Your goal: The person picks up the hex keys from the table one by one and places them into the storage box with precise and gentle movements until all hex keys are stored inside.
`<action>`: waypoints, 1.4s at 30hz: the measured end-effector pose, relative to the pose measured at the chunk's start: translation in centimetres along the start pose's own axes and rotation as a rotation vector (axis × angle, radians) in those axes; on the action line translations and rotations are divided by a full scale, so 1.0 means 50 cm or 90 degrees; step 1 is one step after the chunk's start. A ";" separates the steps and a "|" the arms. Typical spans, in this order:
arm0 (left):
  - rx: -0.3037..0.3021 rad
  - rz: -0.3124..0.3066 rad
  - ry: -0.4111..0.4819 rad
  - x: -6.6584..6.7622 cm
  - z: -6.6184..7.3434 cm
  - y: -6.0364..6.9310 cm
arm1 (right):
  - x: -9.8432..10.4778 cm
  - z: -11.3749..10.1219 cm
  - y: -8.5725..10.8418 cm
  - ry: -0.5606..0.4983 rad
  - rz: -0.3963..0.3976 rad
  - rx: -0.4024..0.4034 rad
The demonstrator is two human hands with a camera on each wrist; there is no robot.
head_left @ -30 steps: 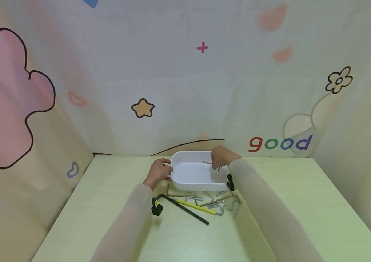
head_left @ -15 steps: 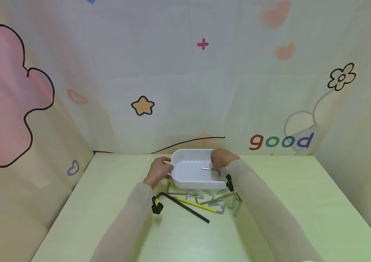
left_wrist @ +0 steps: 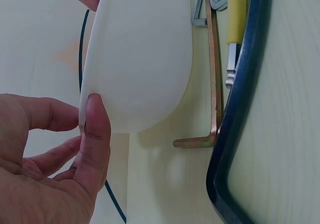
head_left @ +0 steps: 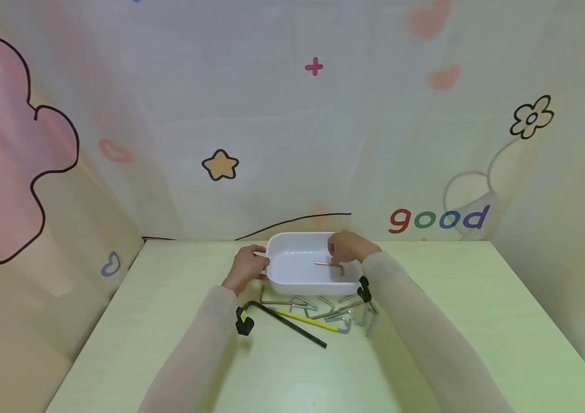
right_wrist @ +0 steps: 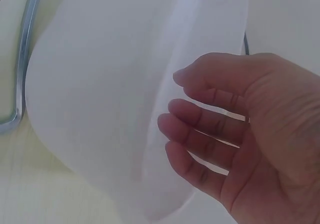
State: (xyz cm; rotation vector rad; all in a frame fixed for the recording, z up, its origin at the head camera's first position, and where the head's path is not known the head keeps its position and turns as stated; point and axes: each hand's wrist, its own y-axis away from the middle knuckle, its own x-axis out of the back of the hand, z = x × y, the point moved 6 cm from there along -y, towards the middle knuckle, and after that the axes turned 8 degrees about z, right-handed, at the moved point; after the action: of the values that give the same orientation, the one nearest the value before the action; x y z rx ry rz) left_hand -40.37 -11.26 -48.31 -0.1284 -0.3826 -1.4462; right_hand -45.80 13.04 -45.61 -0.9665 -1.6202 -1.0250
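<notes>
Held by the right hand (head_left: 351, 246) a second ago, a copper-toned hex key (head_left: 327, 264) now lies on the floor of the white tray (head_left: 308, 288), just toward 3 o'clock of its middle. From the head, that hand sits at the tray's 2 o'clock corner, its fingers apart from the key. The left hand (head_left: 246, 267) grips the rim at 9 o'clock, probably to keep the tray from sliding on the worktop (head_left: 127, 332). A black hex key (head_left: 292, 325), a yellow-sleeved key (head_left: 307, 320) and smaller keys (head_left: 371, 327) lie between 5 and 7 o'clock of the tray, presumably for easy reach from either side. The right sleeve and wrist camera may cover some around 5 o'clock, and their overlap makes counting hard.

From the left wrist, digits press both faces of the rim, a pinch that seems suited to so thin an edge. The tray's wall hides its inside; the right hand is cut off toward 11 o'clock.

From the right wrist, that hand is released, fingers loosely bent round nothing. Whether it touches the rim is hard to tell; the key in the tray is out of sight, and a silver key at 9 o'clock is cropped.
</notes>
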 end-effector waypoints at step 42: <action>-0.010 0.013 -0.008 -0.003 0.008 0.004 | 0.068 -0.131 0.227 0.021 0.235 0.223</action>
State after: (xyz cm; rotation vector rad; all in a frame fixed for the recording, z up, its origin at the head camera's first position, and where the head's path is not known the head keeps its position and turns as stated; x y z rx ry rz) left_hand -40.27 -10.97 -47.93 -0.1534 -0.3790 -1.4289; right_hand -34.12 11.17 -39.04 -0.9540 -1.4608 -0.4838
